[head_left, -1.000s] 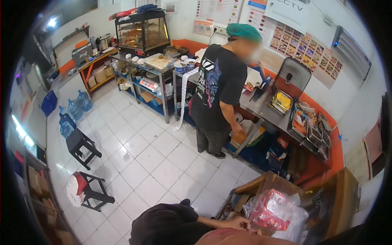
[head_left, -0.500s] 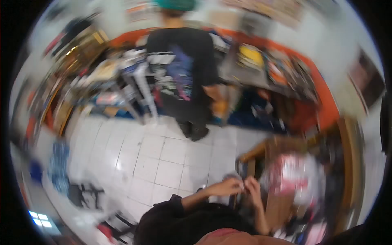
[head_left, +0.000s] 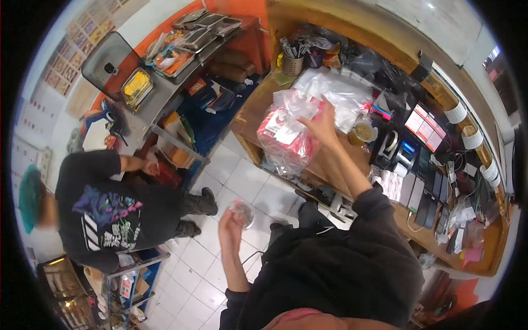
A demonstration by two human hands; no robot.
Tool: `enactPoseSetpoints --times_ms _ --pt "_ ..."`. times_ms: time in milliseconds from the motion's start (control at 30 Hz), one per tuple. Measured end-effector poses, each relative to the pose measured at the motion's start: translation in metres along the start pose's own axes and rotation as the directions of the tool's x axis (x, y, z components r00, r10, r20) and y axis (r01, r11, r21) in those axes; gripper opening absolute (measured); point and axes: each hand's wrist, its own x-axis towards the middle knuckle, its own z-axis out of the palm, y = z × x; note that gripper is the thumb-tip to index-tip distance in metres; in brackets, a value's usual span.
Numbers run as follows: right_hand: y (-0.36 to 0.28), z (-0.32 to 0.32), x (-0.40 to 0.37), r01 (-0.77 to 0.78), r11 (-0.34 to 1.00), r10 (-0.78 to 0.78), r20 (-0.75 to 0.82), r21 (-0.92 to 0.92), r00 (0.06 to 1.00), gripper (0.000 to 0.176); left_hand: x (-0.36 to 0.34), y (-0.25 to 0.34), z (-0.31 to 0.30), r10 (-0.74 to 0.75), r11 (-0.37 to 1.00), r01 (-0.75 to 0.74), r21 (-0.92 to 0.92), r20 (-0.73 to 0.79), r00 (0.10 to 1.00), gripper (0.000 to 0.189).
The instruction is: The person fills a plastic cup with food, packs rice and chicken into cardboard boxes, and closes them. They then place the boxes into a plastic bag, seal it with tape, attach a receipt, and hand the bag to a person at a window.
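In my left hand (head_left: 231, 224), low over the tiled floor on the left, is a small clear round plastic container (head_left: 246, 214), its rim toward the right. The fingers are closed about its near side. My right hand (head_left: 323, 127) reaches out to a clear plastic bag (head_left: 291, 160) on the corner of the wooden counter. Thumb and forefinger are spread wide at the bag's loose upper edge. Inside the bag are red and white packages (head_left: 278, 127).
A co-worker (head_left: 110, 206) in a black shirt stands at the left by a metal table (head_left: 151, 110) with trays. The wooden counter (head_left: 264, 102) bears clear bags (head_left: 335, 99), a tub (head_left: 363, 132), a cutlery holder (head_left: 292, 65), a tablet (head_left: 424, 127) and several phones.
My view has swung right to the counter. My hands, close together before, are now apart: the right at the bag, the left out to the side with the clear container.
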Motion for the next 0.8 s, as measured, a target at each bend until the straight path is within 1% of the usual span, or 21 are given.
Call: enactPoseSetpoints --times_ms 33,67,100,133,167,233,267,300,333,367,433,500,533,567,600,633,667,700,733,767,800 --pt "-0.020 0.006 0.028 -0.070 0.993 0.064 0.071 0.098 0.995 0.099 0.005 0.035 0.021 0.010 0.997 -0.011 -0.070 -0.012 1.000 0.049" --pt "-0.026 0.013 0.043 -0.078 0.992 0.070 0.078 0.101 0.994 0.099 0.020 0.042 0.012 0.073 0.986 -0.053 -0.159 0.127 0.989 0.051" --pt "-0.031 0.021 0.054 -0.160 0.959 0.138 0.105 0.236 0.985 0.088 0.027 0.052 0.031 0.161 0.978 -0.154 -0.138 0.038 0.986 0.052" --pt "-0.037 0.026 0.061 -0.237 0.900 0.199 0.140 0.365 0.970 0.077 0.033 0.063 0.042 0.282 0.959 -0.282 0.007 0.020 0.959 0.052" --pt "-0.035 0.031 0.066 -0.248 0.895 0.206 0.151 0.371 0.967 0.077 0.042 0.070 0.059 0.281 0.959 -0.281 0.019 0.010 0.960 0.052" --pt "-0.024 0.037 0.077 -0.284 0.727 0.185 0.220 0.625 0.958 0.047 0.066 0.078 0.097 0.493 0.774 -0.487 0.404 0.098 0.865 0.050" --pt "-0.036 0.024 0.077 -0.282 0.680 0.202 0.197 0.677 0.959 0.031 0.078 0.078 0.117 0.496 0.773 -0.488 0.406 0.092 0.863 0.050" --pt "-0.032 0.018 0.076 -0.282 0.679 0.195 0.203 0.678 0.959 0.031 0.093 0.079 0.138 0.497 0.662 -0.489 0.568 0.155 0.854 0.048" --pt "-0.027 0.015 0.077 -0.394 0.629 0.185 0.364 0.670 0.913 0.029 0.111 0.079 0.156 0.486 0.521 -0.479 0.706 0.216 0.847 0.046" --pt "-0.022 0.013 0.080 -0.505 0.580 0.163 0.516 0.639 0.841 0.029 0.130 0.077 0.166 0.493 0.521 -0.478 0.707 0.208 0.845 0.046" --pt "-0.004 0.016 0.087 -0.497 0.627 0.085 0.582 0.600 0.809 0.029 0.173 0.069 0.179 0.488 0.356 -0.538 0.765 0.339 0.804 0.044" --pt "-0.018 -0.008 0.098 -0.725 0.375 -0.054 0.795 0.577 0.605 0.025 0.210 0.069 0.182 0.465 0.349 -0.547 0.761 0.367 0.806 0.042" --pt "-0.022 -0.014 0.105 -0.732 0.371 -0.062 0.801 0.572 0.595 0.025 0.226 0.069 0.183 0.432 0.342 -0.565 0.751 0.408 0.804 0.041" --pt "-0.027 -0.018 0.112 -0.782 0.295 -0.170 0.835 0.549 0.523 0.022 0.239 0.064 0.188 0.435 0.340 -0.556 0.758 0.398 0.808 0.041" --pt "-0.028 -0.017 0.114 -0.831 0.220 -0.277 0.850 0.510 0.448 0.024 0.250 0.056 0.192 0.420 0.313 -0.587 0.746 0.446 0.791 0.040" --pt "-0.026 -0.011 0.111 -0.841 0.212 -0.276 0.856 0.497 0.436 0.024 0.258 0.049 0.193 0.398 0.291 -0.615 0.733 0.492 0.774 0.040" --pt "-0.026 -0.004 0.107 -0.687 0.487 -0.255 0.840 0.540 0.479 0.031 0.269 0.042 0.182 0.317 0.283 -0.510 0.812 0.422 0.849 0.039" --pt "-0.026 0.004 0.103 -0.466 0.717 -0.250 0.815 0.518 0.523 0.042 0.268 0.038 0.187 0.308 0.287 -0.497 0.819 0.412 0.858 0.039" --pt "-0.019 0.025 0.093 -0.149 0.865 -0.315 0.749 0.479 0.584 0.061 0.269 0.032 0.193 0.334 0.319 -0.520 0.792 0.420 0.844 0.041" --pt "-0.019 0.038 0.084 -0.157 0.867 -0.305 0.753 0.473 0.583 0.061 0.269 0.029 0.204 0.359 0.349 -0.547 0.761 0.430 0.828 0.043" --pt "-0.024 0.045 0.074 -0.115 0.837 -0.318 0.647 0.535 0.693 0.064 0.261 0.029 0.215 0.277 0.437 -0.469 0.768 0.382 0.882 0.051"
